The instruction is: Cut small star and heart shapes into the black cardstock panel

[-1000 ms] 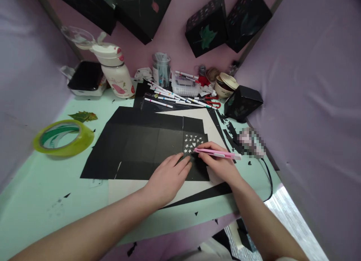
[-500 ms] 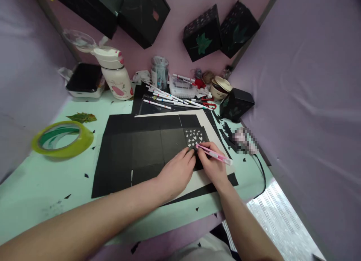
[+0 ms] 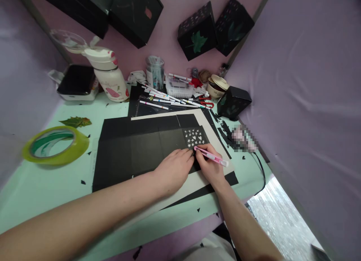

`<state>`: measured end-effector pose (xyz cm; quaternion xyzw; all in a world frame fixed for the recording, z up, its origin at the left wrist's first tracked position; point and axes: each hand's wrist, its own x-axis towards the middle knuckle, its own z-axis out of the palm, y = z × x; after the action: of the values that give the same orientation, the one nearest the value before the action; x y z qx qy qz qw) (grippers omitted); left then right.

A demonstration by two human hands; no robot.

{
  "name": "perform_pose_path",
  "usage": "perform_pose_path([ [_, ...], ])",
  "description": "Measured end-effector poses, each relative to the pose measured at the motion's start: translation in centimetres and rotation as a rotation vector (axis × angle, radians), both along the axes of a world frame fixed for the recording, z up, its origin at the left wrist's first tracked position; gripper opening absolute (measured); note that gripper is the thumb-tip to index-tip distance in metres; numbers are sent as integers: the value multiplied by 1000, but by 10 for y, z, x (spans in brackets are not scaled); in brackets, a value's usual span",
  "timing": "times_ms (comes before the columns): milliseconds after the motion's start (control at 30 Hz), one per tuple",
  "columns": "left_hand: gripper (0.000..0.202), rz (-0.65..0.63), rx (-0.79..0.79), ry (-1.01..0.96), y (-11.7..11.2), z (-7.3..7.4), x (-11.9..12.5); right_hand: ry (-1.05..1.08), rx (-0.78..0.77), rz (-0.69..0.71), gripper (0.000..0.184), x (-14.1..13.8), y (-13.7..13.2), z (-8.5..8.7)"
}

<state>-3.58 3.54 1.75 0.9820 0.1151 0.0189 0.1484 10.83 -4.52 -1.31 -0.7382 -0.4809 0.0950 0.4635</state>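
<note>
A pink craft knife (image 3: 211, 156) is held like a pen in my right hand (image 3: 210, 165), its tip down on the black card (image 3: 143, 148). My left hand (image 3: 175, 169) lies flat on the same card, fingers stretched toward the knife tip and close to my right fingertips. White star and heart cut-outs (image 3: 194, 138) show in the card's right-hand panel, just beyond the knife. Under the card is a pale board (image 3: 216, 141), with more black sheet below it. My fingers hide the blade's tip.
Clear yellow-green tape (image 3: 81, 144) and a leaf (image 3: 75, 121) lie at left. Behind the card are white pens (image 3: 153, 104), red-handled scissors (image 3: 207, 104) and a white bottle (image 3: 111, 82). A black box (image 3: 234, 102) and black scraps (image 3: 225, 131) sit at right; black boxes (image 3: 197, 32) hang above.
The view has shifted slightly. The knife and my right hand have moved a little toward me over the card, now just below the cut-outs. My left hand still presses the card.
</note>
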Motion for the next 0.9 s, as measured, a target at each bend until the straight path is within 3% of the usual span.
perform_pose_path([
  [267,39,-5,-108,-148,10,-9,-5,-55,-10,0,8,-2,0,-1],
  [500,33,21,-95,-227,10,-22,-6,-87,-67,-41,7,-6,3,3],
  [900,30,29,-124,-247,13,-26,-7,-264,-124,-29,6,-20,4,-3],
])
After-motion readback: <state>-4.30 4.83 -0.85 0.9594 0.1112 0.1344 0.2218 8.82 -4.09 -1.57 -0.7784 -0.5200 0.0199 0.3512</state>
